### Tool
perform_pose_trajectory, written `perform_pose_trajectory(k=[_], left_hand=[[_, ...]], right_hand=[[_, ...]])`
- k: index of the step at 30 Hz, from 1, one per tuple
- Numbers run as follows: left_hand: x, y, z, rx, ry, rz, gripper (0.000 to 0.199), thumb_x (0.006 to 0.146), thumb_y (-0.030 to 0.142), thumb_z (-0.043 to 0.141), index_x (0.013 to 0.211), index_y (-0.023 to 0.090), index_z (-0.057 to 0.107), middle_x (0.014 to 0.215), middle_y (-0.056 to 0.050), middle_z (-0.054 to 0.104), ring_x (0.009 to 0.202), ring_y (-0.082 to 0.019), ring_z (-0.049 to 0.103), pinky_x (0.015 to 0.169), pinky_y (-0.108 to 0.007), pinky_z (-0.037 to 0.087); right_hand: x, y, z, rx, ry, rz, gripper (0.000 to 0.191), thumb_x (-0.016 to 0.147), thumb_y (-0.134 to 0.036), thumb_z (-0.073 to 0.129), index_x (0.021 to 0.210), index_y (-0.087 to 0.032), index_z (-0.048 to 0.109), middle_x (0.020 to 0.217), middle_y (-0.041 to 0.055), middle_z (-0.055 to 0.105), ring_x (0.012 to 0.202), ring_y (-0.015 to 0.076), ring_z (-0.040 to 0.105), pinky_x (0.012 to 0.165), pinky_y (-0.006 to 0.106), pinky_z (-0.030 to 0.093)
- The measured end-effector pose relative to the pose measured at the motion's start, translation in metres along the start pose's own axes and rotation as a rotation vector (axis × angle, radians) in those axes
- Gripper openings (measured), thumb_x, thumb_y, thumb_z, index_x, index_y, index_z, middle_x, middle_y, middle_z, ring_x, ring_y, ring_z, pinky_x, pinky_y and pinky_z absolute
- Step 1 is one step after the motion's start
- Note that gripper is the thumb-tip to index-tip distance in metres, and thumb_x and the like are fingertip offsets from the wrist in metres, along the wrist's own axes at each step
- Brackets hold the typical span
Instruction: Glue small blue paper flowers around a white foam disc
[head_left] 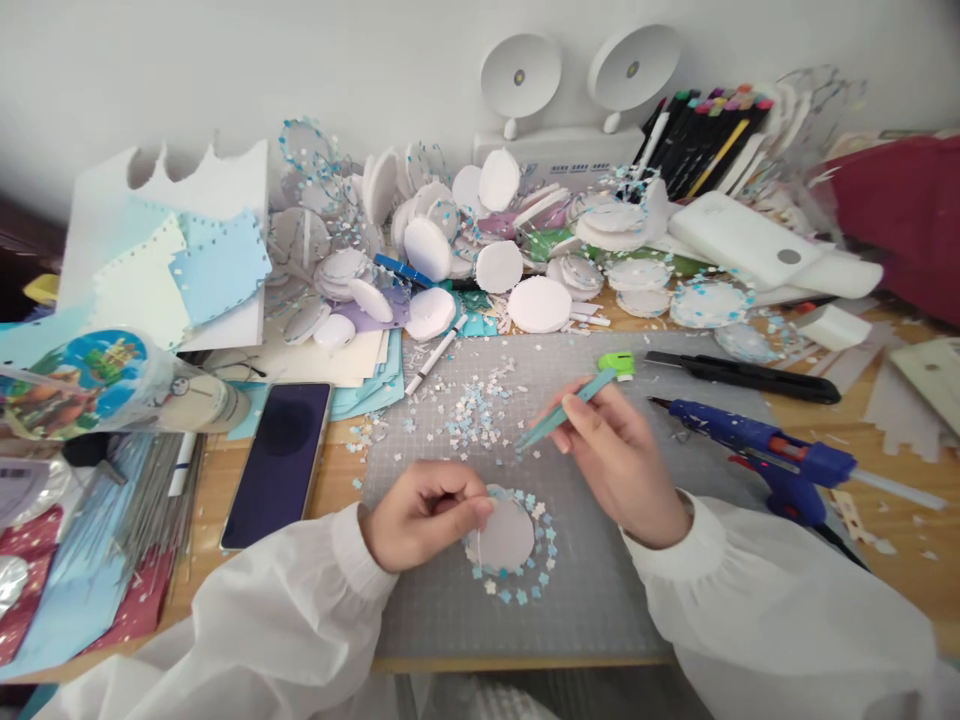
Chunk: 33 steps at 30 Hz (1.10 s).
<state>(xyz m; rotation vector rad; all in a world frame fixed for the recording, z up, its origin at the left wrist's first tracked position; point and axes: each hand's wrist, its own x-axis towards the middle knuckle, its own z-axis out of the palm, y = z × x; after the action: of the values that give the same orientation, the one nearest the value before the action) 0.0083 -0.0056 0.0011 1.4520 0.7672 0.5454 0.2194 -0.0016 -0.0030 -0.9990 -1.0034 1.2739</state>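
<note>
My left hand (431, 515) pinches the upper left edge of a round white disc (508, 538), which is ringed by a wreath of tiny blue and white flowers (550, 550). In my right hand (611, 450) is a pair of teal tweezers (568, 408), its tips pointing down and left. Near those tips lies a scatter of small paper flowers (474, 412) on the grey cutting mat (600, 610). Whether the tips hold a flower is too small to tell.
Heaped white discs (540, 303) line the back. To the right lie a blue glue gun (757, 440), a black utility knife (750, 375) and a green clip-like piece (616, 364). A phone (277, 465), thin wires (159, 505) and a plastic tub (82, 385) are at left.
</note>
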Motion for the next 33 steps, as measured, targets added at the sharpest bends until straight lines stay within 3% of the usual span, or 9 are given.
perform_pose_trajectory(k=[7,14,17,24,33], left_hand=[[-0.0003,-0.0003,-0.0004,0.029,-0.006,0.039,0.038,0.089,0.039,0.053,0.061,0.014,0.05,0.055,0.001,0.044,0.049,-0.009,0.034,0.046,-0.022,0.027],[0.0003,0.0005,-0.0006,0.061,-0.027,0.071,0.034,0.089,0.032,0.052,0.059,0.016,0.046,0.055,0.002,0.04,0.049,-0.008,0.031,0.045,-0.022,0.025],[0.0012,0.0013,0.0001,0.067,-0.026,0.079,0.033,0.088,0.029,0.052,0.059,0.015,0.048,0.055,0.002,0.041,0.049,-0.008,0.031,0.046,-0.023,0.026],[-0.0004,0.0023,0.0026,0.106,0.072,0.122,0.029,0.085,0.026,0.057,0.059,0.013,0.057,0.053,0.0,0.047,0.047,-0.008,0.034,0.045,-0.023,0.028],[0.0006,0.0037,0.0042,0.183,0.139,0.212,0.029,0.085,0.022,0.056,0.058,0.012,0.059,0.051,0.0,0.048,0.045,-0.008,0.035,0.044,-0.022,0.028]], right_hand=[[0.0083,0.0055,-0.0048,-0.098,0.283,-0.051,0.015,0.083,-0.036,0.067,0.09,-0.024,0.061,0.083,-0.0011,0.064,0.07,0.0118,0.059,0.071,0.029,0.05],[0.0077,0.0051,-0.0006,-0.255,0.194,-0.078,0.016,0.078,-0.03,0.072,0.09,-0.022,0.064,0.095,0.0046,0.071,0.089,0.0183,0.068,0.082,0.035,0.055],[0.0064,0.0049,0.001,-0.321,0.168,-0.134,0.015,0.078,-0.026,0.072,0.09,-0.021,0.064,0.092,0.0052,0.071,0.087,0.0185,0.069,0.08,0.034,0.057],[0.0075,0.0061,0.0015,-0.577,0.208,-0.418,0.01,0.079,-0.015,0.069,0.085,-0.02,0.063,0.089,0.004,0.071,0.089,0.0179,0.069,0.082,0.033,0.056],[0.0117,0.0091,-0.0065,-0.76,0.228,-0.503,0.009,0.079,-0.016,0.068,0.084,-0.021,0.062,0.087,0.0034,0.072,0.085,0.0187,0.069,0.079,0.035,0.054]])
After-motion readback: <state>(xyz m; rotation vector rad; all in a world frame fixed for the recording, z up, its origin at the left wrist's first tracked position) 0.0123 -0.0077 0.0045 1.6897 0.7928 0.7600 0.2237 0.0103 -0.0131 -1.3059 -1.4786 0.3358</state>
